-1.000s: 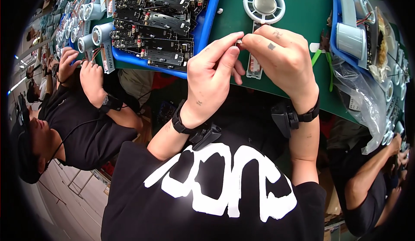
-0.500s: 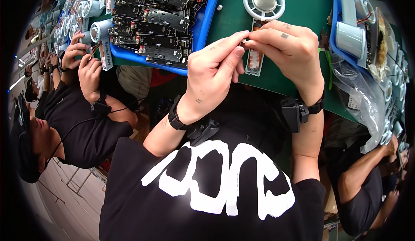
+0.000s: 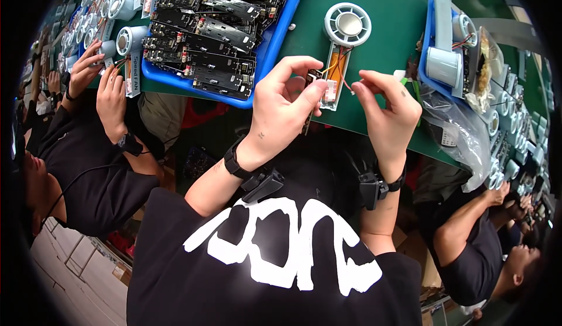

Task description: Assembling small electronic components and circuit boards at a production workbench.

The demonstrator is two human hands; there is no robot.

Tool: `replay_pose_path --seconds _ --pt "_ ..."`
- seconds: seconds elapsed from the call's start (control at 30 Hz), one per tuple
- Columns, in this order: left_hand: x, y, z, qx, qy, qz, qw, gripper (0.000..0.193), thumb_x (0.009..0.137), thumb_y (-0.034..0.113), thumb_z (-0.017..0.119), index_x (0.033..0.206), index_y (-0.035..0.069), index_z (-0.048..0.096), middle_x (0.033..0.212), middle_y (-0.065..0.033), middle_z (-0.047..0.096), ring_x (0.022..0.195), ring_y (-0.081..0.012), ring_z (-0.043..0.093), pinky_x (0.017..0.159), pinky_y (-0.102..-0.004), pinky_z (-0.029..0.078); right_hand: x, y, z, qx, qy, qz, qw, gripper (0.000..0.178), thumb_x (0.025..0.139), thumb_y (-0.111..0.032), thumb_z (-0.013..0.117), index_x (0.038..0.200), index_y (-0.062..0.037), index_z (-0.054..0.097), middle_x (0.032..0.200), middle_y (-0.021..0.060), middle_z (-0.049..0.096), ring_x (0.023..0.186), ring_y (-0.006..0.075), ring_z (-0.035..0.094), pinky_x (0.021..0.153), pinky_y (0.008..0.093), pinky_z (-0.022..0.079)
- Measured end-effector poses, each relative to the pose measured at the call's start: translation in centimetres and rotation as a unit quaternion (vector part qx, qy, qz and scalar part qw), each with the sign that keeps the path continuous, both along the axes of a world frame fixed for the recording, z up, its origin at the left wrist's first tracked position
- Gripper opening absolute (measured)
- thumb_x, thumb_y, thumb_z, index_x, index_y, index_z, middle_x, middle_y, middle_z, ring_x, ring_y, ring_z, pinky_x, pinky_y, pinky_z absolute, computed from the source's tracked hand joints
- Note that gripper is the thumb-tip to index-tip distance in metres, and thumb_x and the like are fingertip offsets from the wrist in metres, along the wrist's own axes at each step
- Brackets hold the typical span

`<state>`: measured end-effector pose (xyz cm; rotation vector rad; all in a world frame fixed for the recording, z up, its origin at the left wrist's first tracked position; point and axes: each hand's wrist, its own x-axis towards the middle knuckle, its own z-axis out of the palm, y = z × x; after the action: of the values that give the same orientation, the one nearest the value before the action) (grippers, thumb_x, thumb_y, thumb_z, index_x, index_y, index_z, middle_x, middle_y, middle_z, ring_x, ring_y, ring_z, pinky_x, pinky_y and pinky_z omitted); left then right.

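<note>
Nearest, the left hand has its thumb and fingers closed on a dark circuit board, held up off the table at its near edge. The board is steeply angled, its long axis running roughly near to far, much of it masked by the fingers. Across the gap, the right hand is half curled, thumb and forefinger close together by a small pale plug on a red wire; whether they pinch it, I cannot tell.

Just past the hands lies the open handle, its long axis pointing almost straight at the person, near end slightly left, labelled battery inside. Partway along, by the look of it: yellow wires run toward the board, the join hidden; the plug is clear of the board, the board sits outside the handle, and the handle is uncovered.

At its far end, the round fan faces up, and farther left a blue tray carries more boards.
</note>
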<state>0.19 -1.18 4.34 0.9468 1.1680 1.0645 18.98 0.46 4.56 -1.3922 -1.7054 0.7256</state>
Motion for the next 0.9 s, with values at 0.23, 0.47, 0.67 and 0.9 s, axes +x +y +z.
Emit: replay_pose_path --seconds 0.23,0.47,0.67,0.9 --pt "-0.5 -0.6 -0.2 0.018 -0.016 0.03 0.999 0.017 0.095 0.0 0.066 0.111 -0.002 0.06 0.096 -0.0058 0.068 0.084 -0.0097 0.068 0.074 -0.0239 0.057 -2.7 -1.9 -0.1 -0.051 0.089 0.001 0.995 0.017 0.089 0.004 0.072 0.106 0.0038 0.07 0.09 0.0057 0.071 0.079 0.0085 0.065 0.072 0.023 0.052" --pt "0.7 -0.9 -0.1 0.08 0.03 -0.022 0.996 0.017 0.094 0.005 0.066 0.108 -0.003 0.062 0.089 -0.0073 0.07 0.086 -0.0111 0.068 0.075 -0.0291 0.056 -2.6 -2.2 0.1 -0.037 0.104 -0.038 0.993 0.016 0.094 0.003 0.065 0.109 0.004 0.07 0.1 0.0089 0.072 0.089 0.0146 0.066 0.082 0.0264 0.051" --pt "1.0 -0.8 0.0 0.126 -0.05 0.024 0.991 0.024 0.093 0.005 0.065 0.114 -0.005 0.067 0.099 -0.0143 0.075 0.089 -0.0165 0.072 0.08 -0.03 0.057 -2.6 -2.8 1.5 -0.056 0.061 0.046 0.996 0.032 0.094 0.004 0.063 0.126 0.0012 0.066 0.114 0.0112 0.07 0.097 0.0158 0.066 0.087 0.028 0.051" --pt "1.0 0.5 -0.5 0.071 -0.081 -0.009 0.994 0.023 0.091 0.006 0.068 0.111 -0.005 0.069 0.096 -0.0154 0.076 0.087 -0.0179 0.073 0.078 -0.03 0.058 -4.7 -2.7 2.5 0.09 -0.12 0.067 0.986 0.055 0.086 0.006 0.069 0.139 -0.0023 0.057 0.124 0.0138 0.068 0.102 0.0203 0.065 0.091 0.0307 0.05"
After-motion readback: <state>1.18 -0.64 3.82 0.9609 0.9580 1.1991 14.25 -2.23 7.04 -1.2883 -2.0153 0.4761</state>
